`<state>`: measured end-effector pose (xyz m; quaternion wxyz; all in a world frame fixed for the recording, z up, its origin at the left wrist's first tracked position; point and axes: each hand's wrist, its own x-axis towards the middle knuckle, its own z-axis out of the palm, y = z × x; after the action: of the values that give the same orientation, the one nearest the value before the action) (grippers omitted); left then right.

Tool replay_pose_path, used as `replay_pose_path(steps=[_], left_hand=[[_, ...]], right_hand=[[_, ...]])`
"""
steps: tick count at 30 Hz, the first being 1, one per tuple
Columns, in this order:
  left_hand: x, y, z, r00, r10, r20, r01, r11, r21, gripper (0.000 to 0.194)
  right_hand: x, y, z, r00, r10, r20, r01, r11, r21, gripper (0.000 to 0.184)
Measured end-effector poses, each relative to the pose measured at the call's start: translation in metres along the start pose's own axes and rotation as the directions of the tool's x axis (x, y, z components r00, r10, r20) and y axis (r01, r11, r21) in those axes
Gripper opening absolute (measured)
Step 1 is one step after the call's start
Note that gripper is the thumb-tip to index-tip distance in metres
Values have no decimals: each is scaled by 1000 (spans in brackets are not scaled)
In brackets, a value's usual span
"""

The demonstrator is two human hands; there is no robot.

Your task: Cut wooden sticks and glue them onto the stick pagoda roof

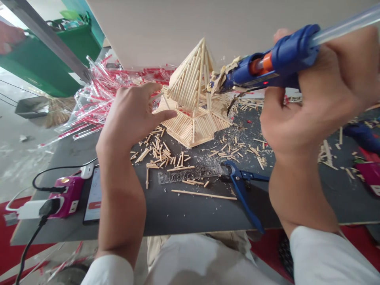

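Observation:
A house-like model of thin wooden sticks [190, 79] stands on the table, a pointed roof raised above a wide, flared lower tier. At its left side is my left hand [130, 114], thumb and forefinger spread apart beside the gap between the tiers. A short pale stick shows near those fingers; whether they touch it I cannot tell, and the other fingertips are hidden. My right hand [320, 99] grips a blue hot glue gun [285, 59] with a clear glue stick in its back and a red light lit. Its glue-crusted nozzle is at the roof's right side.
Cut sticks [160, 148], a clear ruler [190, 174] and a blue-handled cutter [242, 194] lie in front. Left are a purple power strip [67, 196], a phone [92, 194] and red-and-clear wrappers [97, 91]. A green bin [38, 63] stands beyond; a person's hand shows at the far left.

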<state>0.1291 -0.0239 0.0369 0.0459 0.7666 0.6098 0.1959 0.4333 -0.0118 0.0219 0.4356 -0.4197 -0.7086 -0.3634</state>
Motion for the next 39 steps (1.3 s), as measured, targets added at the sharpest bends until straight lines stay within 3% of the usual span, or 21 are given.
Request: replay_pose_path(steps=[3,5,10,17,21,27,32,39], left_hand=[[0,0,0,1000,1,5,-1,1000,9,70],[0,0,0,1000,-6,3,6,1000,19,71],[1,-1,1,1000,-16,8,16,1000,12,69],[0,0,0,999,-28,39,29,999,-16,67],[0,1,2,999,-33,25,33,999,-24,66],[1,-4,7,999,0,-38,0,1000,4,65],[4,-7,9,996,25,-82,-24,1000,20,67],[3,-8,7,996,46,-79,-52,996,-76,63]], right_hand=[[2,-9,-2,999,24,-39,-25,999,-35,49],[3,-15,-6,999,51,4,-51,998,-47,47],[7,-20,-12,991,123,55,-121,992,-43,57],[8,-15,-8,998,61,22,-62,997,49,54],[9,-21,-9,994,98,46,-100,995,31,53],[9,-23,-7,995,97,-12,-98,994,-38,60],[9,-21,-9,992,111,53,-111,994,-20,53],[8,-20,-2,990,141,31,-140,990,-25,53]])
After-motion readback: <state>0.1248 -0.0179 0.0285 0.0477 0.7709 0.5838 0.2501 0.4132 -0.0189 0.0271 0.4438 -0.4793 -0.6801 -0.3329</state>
